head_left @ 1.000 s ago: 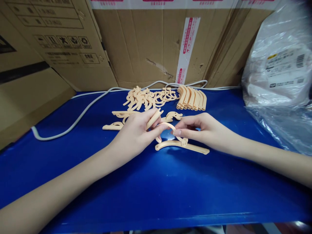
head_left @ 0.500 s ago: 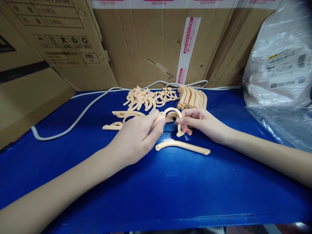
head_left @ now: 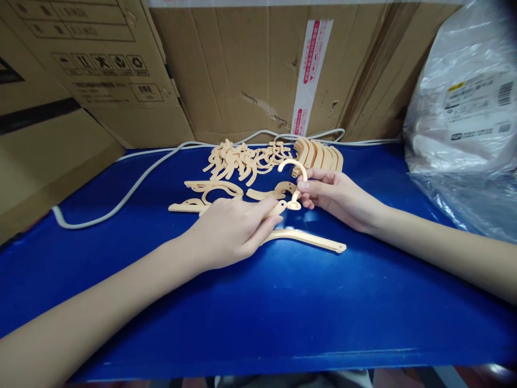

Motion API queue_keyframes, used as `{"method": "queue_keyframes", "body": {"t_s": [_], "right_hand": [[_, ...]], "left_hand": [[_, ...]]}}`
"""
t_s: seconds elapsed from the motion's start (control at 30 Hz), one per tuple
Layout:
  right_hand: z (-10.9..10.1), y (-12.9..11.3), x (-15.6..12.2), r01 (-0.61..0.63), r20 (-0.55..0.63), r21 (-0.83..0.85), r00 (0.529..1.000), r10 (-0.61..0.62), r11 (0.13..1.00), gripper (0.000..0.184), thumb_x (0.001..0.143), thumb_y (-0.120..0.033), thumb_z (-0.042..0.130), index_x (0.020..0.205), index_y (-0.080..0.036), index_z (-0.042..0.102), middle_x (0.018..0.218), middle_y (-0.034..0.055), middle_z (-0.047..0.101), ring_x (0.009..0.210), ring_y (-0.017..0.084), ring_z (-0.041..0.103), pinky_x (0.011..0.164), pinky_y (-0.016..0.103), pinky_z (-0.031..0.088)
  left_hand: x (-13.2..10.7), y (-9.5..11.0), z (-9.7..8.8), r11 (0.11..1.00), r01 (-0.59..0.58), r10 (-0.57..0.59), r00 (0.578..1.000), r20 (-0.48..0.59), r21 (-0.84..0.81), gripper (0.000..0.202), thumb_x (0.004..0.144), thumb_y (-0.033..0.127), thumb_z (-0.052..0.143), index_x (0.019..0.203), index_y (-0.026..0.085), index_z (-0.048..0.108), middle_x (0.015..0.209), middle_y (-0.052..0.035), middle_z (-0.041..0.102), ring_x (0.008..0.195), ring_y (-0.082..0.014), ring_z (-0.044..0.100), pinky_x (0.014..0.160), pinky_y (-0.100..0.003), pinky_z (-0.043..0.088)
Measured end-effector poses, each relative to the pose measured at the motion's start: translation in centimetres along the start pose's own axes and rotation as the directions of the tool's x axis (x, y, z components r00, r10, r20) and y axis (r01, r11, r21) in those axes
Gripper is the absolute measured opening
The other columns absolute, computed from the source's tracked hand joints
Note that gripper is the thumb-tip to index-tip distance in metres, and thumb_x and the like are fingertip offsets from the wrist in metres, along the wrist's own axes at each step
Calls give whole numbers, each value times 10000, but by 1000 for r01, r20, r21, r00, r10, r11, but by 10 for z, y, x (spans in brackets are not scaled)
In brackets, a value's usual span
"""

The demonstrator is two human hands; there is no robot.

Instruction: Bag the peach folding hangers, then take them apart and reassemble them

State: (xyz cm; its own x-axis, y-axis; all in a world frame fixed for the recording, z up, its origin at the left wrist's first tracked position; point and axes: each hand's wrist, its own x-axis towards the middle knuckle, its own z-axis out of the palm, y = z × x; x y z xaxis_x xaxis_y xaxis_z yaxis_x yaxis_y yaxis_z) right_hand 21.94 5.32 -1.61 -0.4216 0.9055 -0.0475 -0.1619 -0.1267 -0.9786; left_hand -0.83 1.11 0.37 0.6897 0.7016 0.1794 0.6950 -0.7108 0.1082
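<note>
My right hand [head_left: 327, 196] pinches a cream plastic hanger hook [head_left: 302, 171], its curve up and its flat round base down. Closed around a cream hanger arm [head_left: 277, 209] is my left hand [head_left: 236, 229]; only the holed end shows past my fingers, close beside the hook's base. Whether the two pieces touch I cannot tell. Another curved hanger arm [head_left: 309, 237] lies on the blue table just in front, partly behind my left fingers. Beyond my hands lie hanger pieces fitted together [head_left: 214, 187] and a further piece with a hook [head_left: 278, 191].
Loose hooks form a pile [head_left: 238, 160] at the back, beside a row of stacked hanger arms [head_left: 321, 156]. A white cable [head_left: 133, 202] runs along the left and back. Cardboard boxes [head_left: 242, 70] wall the rear; a clear plastic bag [head_left: 460, 118] stands at right.
The hook has turned from open side down to base down beside the arm's end. My left hand has lowered slightly toward the table, its piece now lying flatter.
</note>
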Motion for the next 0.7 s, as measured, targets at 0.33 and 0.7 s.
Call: {"method": "queue_keyframes", "body": {"t_s": [0.33, 0.7], "right_hand": [[0, 0, 0, -11, -53, 69, 999, 14, 998, 435, 651, -232, 886, 976, -196, 600, 714, -44, 671, 630, 88, 583, 606, 237, 449], [-1, -1, -1, -7, 12, -29, 1000, 7, 1000, 446, 698, -295, 865, 1092, -208, 674, 781, -32, 710, 643, 68, 582, 638, 231, 448]], "left_hand": [[0, -2, 1, 999, -50, 50, 999, -14, 3, 333, 1041, 328, 303, 1010, 163, 591, 675, -9, 653, 569, -178, 607, 541, -282, 330], [0, -2, 2, 996, -92, 92, 994, -64, 10, 280, 1042, 301, 325, 1003, 173, 571, 646, 10, 628, 538, -165, 580, 535, -274, 336]]}}
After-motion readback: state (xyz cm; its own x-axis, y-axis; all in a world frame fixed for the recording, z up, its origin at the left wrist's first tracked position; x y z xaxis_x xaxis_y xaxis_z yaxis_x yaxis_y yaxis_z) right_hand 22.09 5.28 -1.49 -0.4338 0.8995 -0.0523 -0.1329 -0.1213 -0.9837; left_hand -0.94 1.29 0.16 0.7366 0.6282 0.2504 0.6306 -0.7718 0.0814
